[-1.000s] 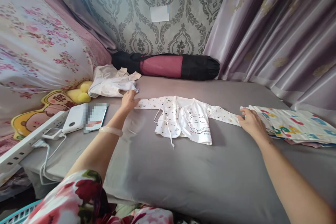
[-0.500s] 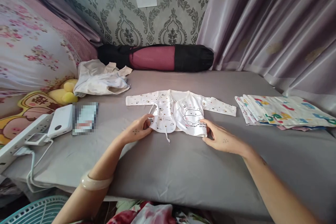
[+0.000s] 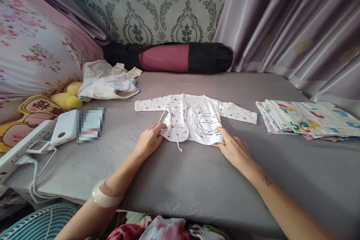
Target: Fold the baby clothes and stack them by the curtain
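A small white baby shirt [image 3: 194, 120] lies spread on the grey sheet, sleeves stretched out to both sides. It has tie strings, a printed bear and small patterns. My left hand [image 3: 150, 140] pinches the shirt's lower left corner between thumb and fingers. At the lower right corner my right hand [image 3: 234, 150] grips the hem in the same way, next to the printed lettering. One tie string hangs from the front past the hem onto the sheet.
Folded colourful cloths [image 3: 315, 118] are stacked at right. Crumpled white clothes [image 3: 107, 82] lie back left. A power bank [image 3: 64, 127], power strip [image 3: 25, 150] and cables are at left. A black and red rolled bag [image 3: 165, 58] lies along the wall. A blue basket [image 3: 39, 221] stands below the front edge.
My right hand has closed from a looser hold onto the hem corner. My left hand has shifted its grip slightly at the left corner. The view has tilted a little downward.
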Action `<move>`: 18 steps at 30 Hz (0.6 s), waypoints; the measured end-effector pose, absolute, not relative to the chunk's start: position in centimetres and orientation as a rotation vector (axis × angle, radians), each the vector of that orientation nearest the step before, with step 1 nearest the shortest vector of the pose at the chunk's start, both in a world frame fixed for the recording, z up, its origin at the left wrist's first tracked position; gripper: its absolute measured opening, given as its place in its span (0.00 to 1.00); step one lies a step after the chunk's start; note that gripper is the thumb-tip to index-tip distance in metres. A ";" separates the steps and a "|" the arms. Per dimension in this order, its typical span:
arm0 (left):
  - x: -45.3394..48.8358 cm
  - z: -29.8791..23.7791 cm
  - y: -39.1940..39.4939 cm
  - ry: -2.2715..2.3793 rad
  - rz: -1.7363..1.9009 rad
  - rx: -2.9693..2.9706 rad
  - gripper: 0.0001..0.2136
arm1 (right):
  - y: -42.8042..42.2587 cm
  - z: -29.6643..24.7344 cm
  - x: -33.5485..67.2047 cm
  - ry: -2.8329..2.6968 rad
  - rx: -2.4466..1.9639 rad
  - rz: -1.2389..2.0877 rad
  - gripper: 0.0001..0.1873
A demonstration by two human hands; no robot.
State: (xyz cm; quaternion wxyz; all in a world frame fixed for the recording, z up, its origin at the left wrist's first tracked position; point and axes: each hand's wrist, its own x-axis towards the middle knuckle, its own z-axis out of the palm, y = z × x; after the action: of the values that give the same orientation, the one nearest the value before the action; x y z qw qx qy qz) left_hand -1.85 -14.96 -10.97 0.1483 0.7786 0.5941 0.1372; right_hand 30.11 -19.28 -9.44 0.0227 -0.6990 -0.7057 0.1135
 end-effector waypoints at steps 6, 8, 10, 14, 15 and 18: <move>-2.6 -10.6 -14.8 1.691 0.329 2.324 0.14 | -19.4 -9.1 30.6 -2.204 -2.144 0.320 0.26; -2.6 -10.5 -14.8 1.682 0.291 2.355 0.15 | -19.4 -9.1 30.4 -2.212 -2.157 0.294 0.26; -2.6 -10.4 -14.9 1.680 0.253 2.372 0.16 | -19.3 -9.0 30.5 -2.221 -2.167 0.293 0.26; -3.0 -9.1 -15.4 1.620 0.231 2.421 0.18 | -19.5 -7.7 31.5 -2.255 -2.079 0.432 0.22; -3.0 -8.7 -15.6 1.574 0.239 2.453 0.18 | -19.6 -7.1 31.9 -2.278 -2.037 0.486 0.20; -2.7 -7.2 -15.9 1.448 0.320 2.528 0.17 | -19.6 -5.2 32.5 -2.359 -1.941 0.588 0.15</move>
State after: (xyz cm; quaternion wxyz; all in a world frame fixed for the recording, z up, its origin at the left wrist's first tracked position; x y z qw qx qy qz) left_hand -2.66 -15.91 -7.18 0.1050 0.8577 0.4914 0.1086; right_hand 32.53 -19.65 -5.19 0.0156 -0.6238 -0.7582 0.1890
